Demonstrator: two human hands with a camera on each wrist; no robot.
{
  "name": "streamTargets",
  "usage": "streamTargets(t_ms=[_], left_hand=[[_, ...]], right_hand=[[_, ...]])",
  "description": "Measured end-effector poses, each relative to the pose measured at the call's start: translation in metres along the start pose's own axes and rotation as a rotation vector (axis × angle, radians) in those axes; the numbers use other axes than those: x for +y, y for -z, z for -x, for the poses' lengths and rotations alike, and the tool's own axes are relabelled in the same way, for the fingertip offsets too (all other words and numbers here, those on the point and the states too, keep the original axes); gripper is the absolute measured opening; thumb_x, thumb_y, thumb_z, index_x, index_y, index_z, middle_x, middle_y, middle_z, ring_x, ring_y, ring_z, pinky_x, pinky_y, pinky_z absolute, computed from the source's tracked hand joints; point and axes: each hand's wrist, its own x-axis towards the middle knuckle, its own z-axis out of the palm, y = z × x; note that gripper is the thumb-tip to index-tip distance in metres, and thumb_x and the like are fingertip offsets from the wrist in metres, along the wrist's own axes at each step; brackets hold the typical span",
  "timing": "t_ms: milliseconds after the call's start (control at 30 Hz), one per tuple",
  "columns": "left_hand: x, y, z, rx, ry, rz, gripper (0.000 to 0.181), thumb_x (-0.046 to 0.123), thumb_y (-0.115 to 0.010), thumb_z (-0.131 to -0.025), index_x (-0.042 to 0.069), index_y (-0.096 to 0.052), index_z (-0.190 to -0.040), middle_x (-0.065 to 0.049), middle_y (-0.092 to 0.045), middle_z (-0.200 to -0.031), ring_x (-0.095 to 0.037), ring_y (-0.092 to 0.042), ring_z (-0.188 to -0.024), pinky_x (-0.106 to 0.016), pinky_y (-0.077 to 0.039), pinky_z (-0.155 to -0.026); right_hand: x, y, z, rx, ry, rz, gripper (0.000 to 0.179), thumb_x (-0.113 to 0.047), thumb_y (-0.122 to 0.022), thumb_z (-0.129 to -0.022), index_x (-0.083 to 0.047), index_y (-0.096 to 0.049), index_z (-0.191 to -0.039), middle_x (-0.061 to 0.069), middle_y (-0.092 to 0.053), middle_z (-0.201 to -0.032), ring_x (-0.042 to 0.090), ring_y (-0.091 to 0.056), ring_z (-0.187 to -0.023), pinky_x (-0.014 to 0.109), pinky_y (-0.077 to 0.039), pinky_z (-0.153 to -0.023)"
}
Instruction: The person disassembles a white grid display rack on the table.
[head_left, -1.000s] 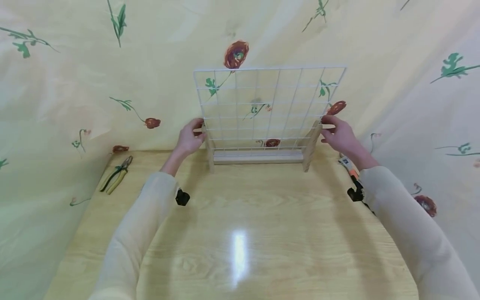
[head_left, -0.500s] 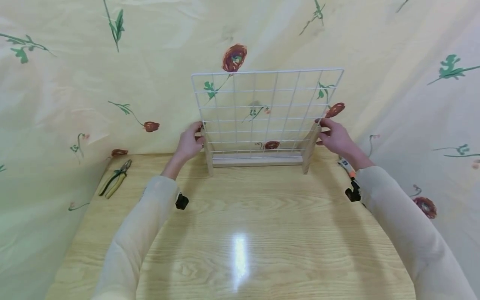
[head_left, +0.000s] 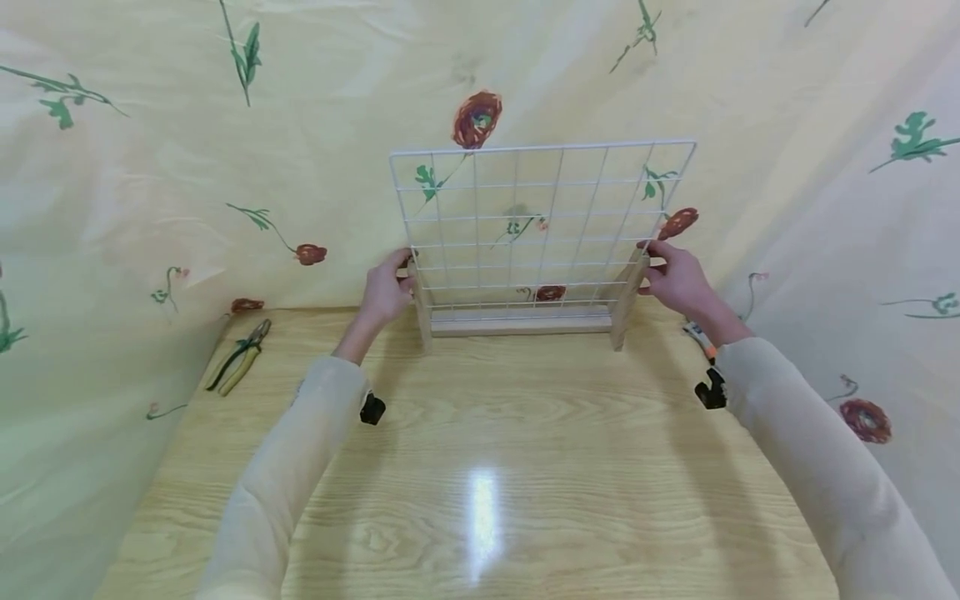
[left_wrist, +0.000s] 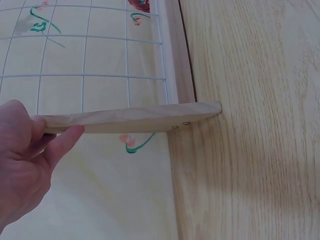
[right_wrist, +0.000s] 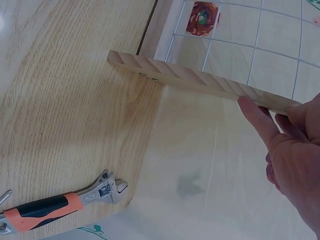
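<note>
A white wire grid (head_left: 540,148) leans back in a wooden stand on the table, close to the patterned cloth. The stand has a left side piece (head_left: 422,310), a right side piece (head_left: 627,307) and a low crossbar (head_left: 521,322) between them. My left hand (head_left: 384,293) grips the upper end of the left side piece, thumb and fingers on opposite faces. Likewise, my right hand (head_left: 681,282) holds the top of the right side piece. Two screw heads (left_wrist: 186,123) show low on the left piece's outer face. Parts of the fingers are hidden behind the wood.
Pliers (head_left: 241,372) with yellow and black handles lie at the table's left edge. An adjustable wrench (right_wrist: 52,207) with an orange and black handle lies at the right edge, partly under my right forearm in the head view. Flowered cloth (head_left: 337,167) hangs behind and at both sides.
The head view has shifted slightly. Both hands keep their hold on the side pieces, and the stand with its grid stays in place on the table.
</note>
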Motion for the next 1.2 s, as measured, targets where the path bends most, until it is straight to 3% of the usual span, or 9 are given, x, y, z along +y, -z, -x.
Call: streamTargets(t_ms=[233, 367, 533, 733, 867, 1000, 1200], left_hand=[[0.002, -0.006, 0.008, -0.006, -0.010, -0.047, 0.050, -0.015, -0.053, -0.092, -0.003, -0.051, -0.140, -0.027, -0.059, -0.131, -0.041, -0.066, -0.106, -0.042, -0.058, -0.090], [0.003, -0.004, 0.012, 0.000, -0.026, -0.086, 0.047, -0.016, -0.053, -0.090, -0.005, -0.052, -0.137, -0.027, -0.060, -0.129, -0.040, -0.066, -0.104, -0.044, -0.060, -0.085], [0.004, 0.000, 0.019, 0.013, -0.034, -0.094, 0.046, -0.018, -0.051, -0.089, -0.007, -0.052, -0.133, -0.028, -0.060, -0.127, -0.043, -0.065, -0.106, -0.046, -0.060, -0.085], [0.001, 0.001, 0.028, 0.041, -0.069, -0.114, 0.046, -0.020, -0.050, -0.085, -0.008, -0.052, -0.129, -0.029, -0.062, -0.120, -0.046, -0.064, -0.106, -0.047, -0.060, -0.086], [0.003, -0.001, 0.032, 0.024, -0.061, -0.151, 0.045, -0.020, -0.051, -0.085, -0.008, -0.051, -0.128, -0.026, -0.066, -0.103, -0.041, -0.068, -0.091, -0.041, -0.062, -0.071], [0.007, -0.002, 0.034, 0.001, -0.044, -0.156, 0.048, -0.021, -0.049, -0.086, -0.007, -0.050, -0.131, -0.017, -0.062, -0.086, -0.028, -0.062, -0.070, -0.031, -0.052, -0.052], [0.011, -0.001, 0.035, -0.003, -0.017, -0.147, 0.050, -0.023, -0.049, -0.082, -0.004, -0.051, -0.129, -0.015, -0.061, -0.084, -0.029, -0.064, -0.078, -0.030, -0.055, -0.057]], right_hand=[[0.005, -0.002, 0.007, 0.022, 0.028, 0.034, 0.047, 0.012, -0.038, -0.097, 0.012, -0.039, -0.144, 0.036, -0.045, -0.134, 0.051, -0.056, -0.112, 0.041, -0.061, -0.077], [0.004, -0.004, 0.007, 0.039, 0.061, 0.063, 0.046, 0.013, -0.038, -0.095, 0.013, -0.042, -0.141, 0.037, -0.048, -0.131, 0.049, -0.060, -0.105, 0.040, -0.062, -0.075], [0.000, -0.007, 0.001, 0.059, 0.107, 0.085, 0.045, 0.015, -0.038, -0.093, 0.014, -0.044, -0.138, 0.038, -0.050, -0.128, 0.049, -0.062, -0.101, 0.033, -0.063, -0.069], [-0.002, -0.011, -0.001, 0.042, 0.094, 0.104, 0.045, 0.016, -0.039, -0.094, 0.014, -0.043, -0.139, 0.038, -0.049, -0.131, 0.050, -0.061, -0.103, 0.029, -0.062, -0.068], [-0.003, -0.012, 0.002, 0.046, 0.091, 0.119, 0.046, 0.016, -0.038, -0.093, 0.013, -0.044, -0.139, 0.038, -0.050, -0.131, 0.047, -0.062, -0.102, 0.024, -0.062, -0.067], [-0.003, -0.010, 0.004, 0.065, 0.105, 0.132, 0.045, 0.016, -0.038, -0.093, 0.013, -0.045, -0.138, 0.037, -0.052, -0.129, 0.046, -0.062, -0.098, 0.017, -0.059, -0.063], [-0.002, -0.010, 0.007, 0.072, 0.109, 0.140, 0.044, 0.016, -0.040, -0.094, 0.013, -0.047, -0.137, 0.037, -0.052, -0.129, 0.045, -0.062, -0.098, 0.016, -0.058, -0.062]])
